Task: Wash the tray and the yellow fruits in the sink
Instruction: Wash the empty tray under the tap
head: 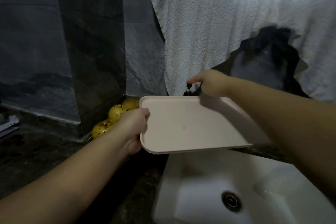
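gripping the tray (190, 123) is the left hand (133, 129); right hand (211, 82) pinches the tap (188, 88).

— Where is the tray (190, 123)?
— It is pale pink, rectangular with rounded corners, bare inside, held level above the white sink (209, 187), over its far left part.
— And the yellow fruits (109, 120)?
— Three show, round and brown-speckled, bunched in the wall corner on the dark surface (36, 151), left of the tray.
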